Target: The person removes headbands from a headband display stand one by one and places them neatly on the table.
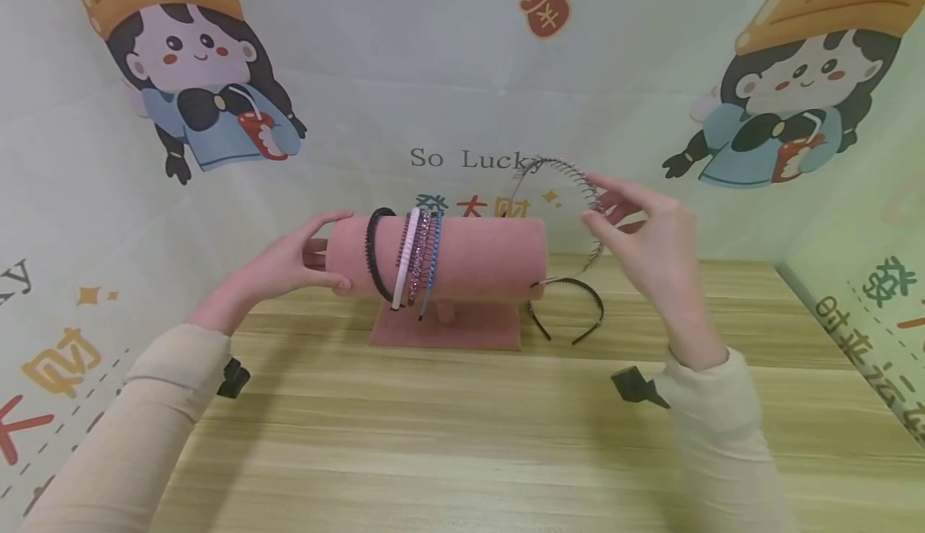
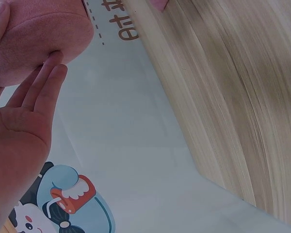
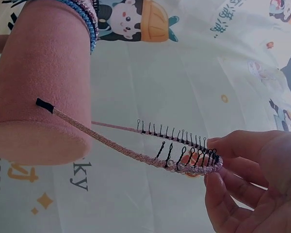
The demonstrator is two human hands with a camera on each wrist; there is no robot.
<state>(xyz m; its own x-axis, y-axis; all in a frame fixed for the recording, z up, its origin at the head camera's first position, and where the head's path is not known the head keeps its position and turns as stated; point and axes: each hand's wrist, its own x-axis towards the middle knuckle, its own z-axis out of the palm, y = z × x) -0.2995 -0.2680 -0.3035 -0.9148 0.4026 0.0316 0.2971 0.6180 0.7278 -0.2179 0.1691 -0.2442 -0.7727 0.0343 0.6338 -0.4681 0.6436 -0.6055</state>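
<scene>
A pink plush roll on a stand (image 1: 491,256) carries several headbands: a black one (image 1: 372,252), a white one (image 1: 406,264), a glittery purplish one (image 1: 419,260) and a blue one (image 1: 435,252). My left hand (image 1: 285,262) grips the roll's left end, thumb in front, index finger on top, other fingertips against the end face (image 2: 26,36). Between thumb and fingers, my right hand (image 1: 654,236) pinches a thin pinkish headband with comb teeth (image 3: 121,149) at its curved middle. Its open ends straddle the roll's right end, and one black tip overlaps the roll in the right wrist view.
A black headband (image 1: 600,312) lies on the wooden table (image 1: 433,437) by the stand's right side. Black devices (image 1: 633,385) stick out from both wrists. A printed cloth (image 1: 405,59) hangs behind and along the sides.
</scene>
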